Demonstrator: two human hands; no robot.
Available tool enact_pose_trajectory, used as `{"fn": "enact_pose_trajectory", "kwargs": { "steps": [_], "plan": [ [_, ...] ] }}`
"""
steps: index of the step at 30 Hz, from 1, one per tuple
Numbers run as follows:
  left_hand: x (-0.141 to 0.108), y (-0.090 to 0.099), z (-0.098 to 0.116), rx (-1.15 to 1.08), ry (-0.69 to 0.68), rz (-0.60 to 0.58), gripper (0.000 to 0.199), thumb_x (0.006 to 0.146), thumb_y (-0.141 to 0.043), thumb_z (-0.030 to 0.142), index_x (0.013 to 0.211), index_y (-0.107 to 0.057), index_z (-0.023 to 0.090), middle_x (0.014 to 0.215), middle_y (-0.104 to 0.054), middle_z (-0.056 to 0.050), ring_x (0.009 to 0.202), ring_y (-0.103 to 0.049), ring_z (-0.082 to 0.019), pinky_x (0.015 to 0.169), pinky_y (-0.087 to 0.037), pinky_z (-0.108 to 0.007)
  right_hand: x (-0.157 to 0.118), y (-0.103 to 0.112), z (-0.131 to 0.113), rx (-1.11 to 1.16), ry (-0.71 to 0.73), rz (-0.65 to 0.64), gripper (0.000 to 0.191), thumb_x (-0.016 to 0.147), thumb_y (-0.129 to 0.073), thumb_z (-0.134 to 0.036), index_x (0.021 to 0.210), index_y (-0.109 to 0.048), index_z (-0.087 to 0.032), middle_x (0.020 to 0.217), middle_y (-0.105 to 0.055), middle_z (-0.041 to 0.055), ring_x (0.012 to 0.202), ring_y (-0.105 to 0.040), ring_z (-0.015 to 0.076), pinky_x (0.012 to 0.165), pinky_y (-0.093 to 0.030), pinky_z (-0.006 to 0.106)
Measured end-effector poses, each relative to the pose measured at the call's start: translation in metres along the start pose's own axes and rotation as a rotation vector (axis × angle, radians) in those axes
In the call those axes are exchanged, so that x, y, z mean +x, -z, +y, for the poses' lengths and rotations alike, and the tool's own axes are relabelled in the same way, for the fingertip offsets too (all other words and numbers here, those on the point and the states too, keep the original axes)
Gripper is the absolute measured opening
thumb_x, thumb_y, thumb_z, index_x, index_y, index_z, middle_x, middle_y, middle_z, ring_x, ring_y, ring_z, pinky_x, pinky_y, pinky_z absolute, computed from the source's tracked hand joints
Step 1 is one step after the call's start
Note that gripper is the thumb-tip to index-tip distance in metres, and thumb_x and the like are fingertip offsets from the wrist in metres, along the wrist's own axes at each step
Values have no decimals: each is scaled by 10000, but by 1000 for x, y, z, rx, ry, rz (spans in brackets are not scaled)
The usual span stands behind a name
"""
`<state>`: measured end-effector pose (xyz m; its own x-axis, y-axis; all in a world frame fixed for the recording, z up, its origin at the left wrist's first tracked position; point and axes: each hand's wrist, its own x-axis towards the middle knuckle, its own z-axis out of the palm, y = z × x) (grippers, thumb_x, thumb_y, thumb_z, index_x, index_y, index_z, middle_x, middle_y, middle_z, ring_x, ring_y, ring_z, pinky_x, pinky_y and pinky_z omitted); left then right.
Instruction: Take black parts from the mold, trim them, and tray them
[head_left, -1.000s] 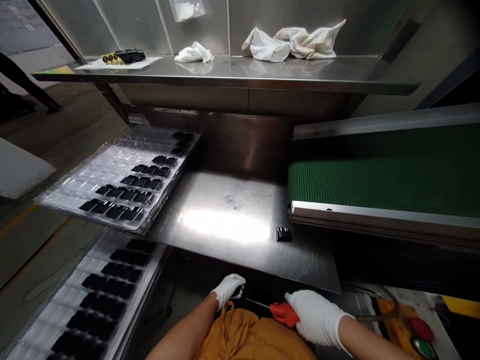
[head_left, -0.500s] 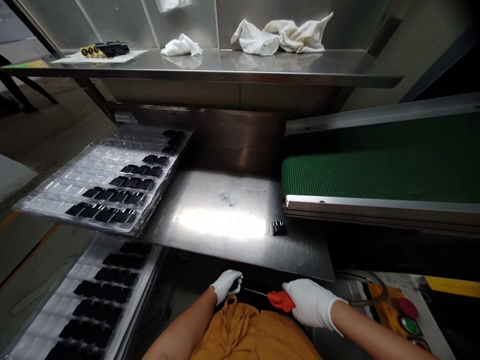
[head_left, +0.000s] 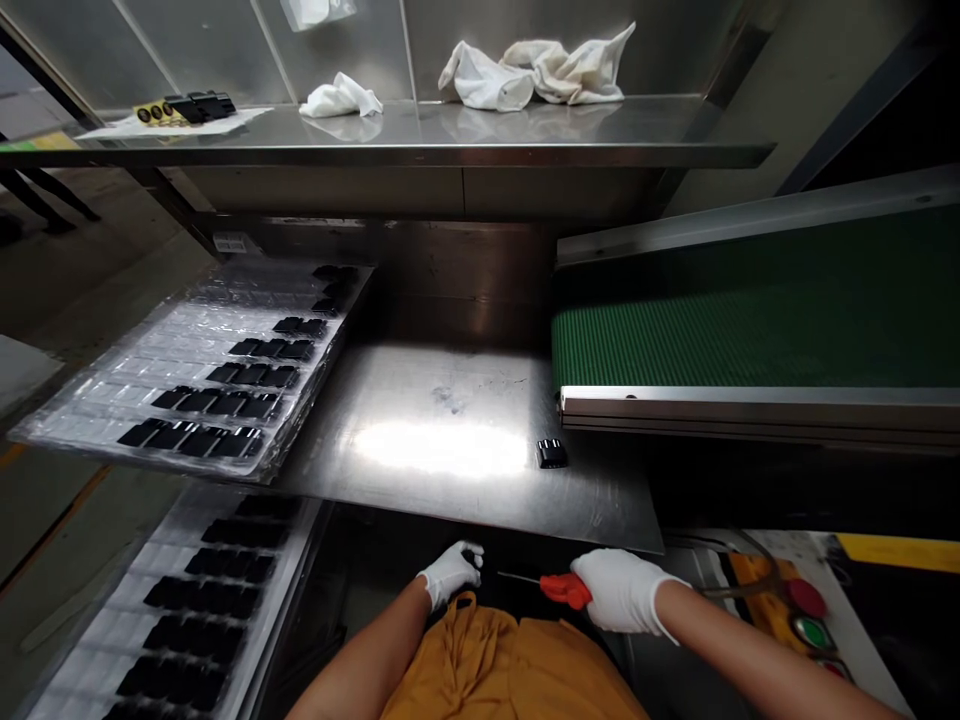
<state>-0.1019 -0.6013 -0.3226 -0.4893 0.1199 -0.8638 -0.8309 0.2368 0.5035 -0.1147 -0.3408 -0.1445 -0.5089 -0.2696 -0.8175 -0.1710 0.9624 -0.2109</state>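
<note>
My left hand (head_left: 450, 575), in a white glove, sits at the bottom middle with its fingers curled over a dark area. Whether it holds something there is hidden in the shadow. My right hand (head_left: 619, 590), also gloved, grips a red-handled screwdriver (head_left: 566, 590) with its thin shaft pointing left toward my left hand. The two hands are close but apart. A small black connector-like part (head_left: 551, 454) lies alone on the steel plate (head_left: 442, 450), well beyond both hands. I wear an orange apron (head_left: 502, 670).
Transparent blister trays (head_left: 90, 430) with rows of black parts lie left, a second tray (head_left: 127, 600) below them. A green conveyor belt (head_left: 750, 330) runs right. A steel shelf (head_left: 420, 130) holds white cloths (head_left: 532, 70). Red and green buttons (head_left: 806, 597) sit lower right.
The whole view drifts slightly, so the scene sits further left and higher in the frame. My hands and the screwdriver stay almost in place, and the black part on the plate has not shifted.
</note>
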Motion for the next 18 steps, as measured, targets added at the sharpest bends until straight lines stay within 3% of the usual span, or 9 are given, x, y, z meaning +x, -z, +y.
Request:
{"fn": "enact_pose_trajectory", "kwargs": {
  "steps": [7, 18],
  "plan": [
    [11, 1, -4, 150, -38, -28, 547, 416, -706, -87, 878, -565, 169, 728, -565, 67, 583, -493, -71, 569, -401, -213, -3, 4, -6, 8, 17, -2, 295, 651, -584, -179, 915, -715, -174, 931, -738, 147, 861, -700, 349, 628, -441, 343],
    [13, -2, -5, 322, -92, -69, 412, 417, -635, -73, 757, -650, 160, 628, -555, 63, 674, -543, -133, 718, -457, -277, 4, 9, -11, -23, -11, -5, 301, 650, -593, -177, 916, -729, -144, 932, -734, 181, 873, -699, 374, 650, -473, 371]
  ]
}}
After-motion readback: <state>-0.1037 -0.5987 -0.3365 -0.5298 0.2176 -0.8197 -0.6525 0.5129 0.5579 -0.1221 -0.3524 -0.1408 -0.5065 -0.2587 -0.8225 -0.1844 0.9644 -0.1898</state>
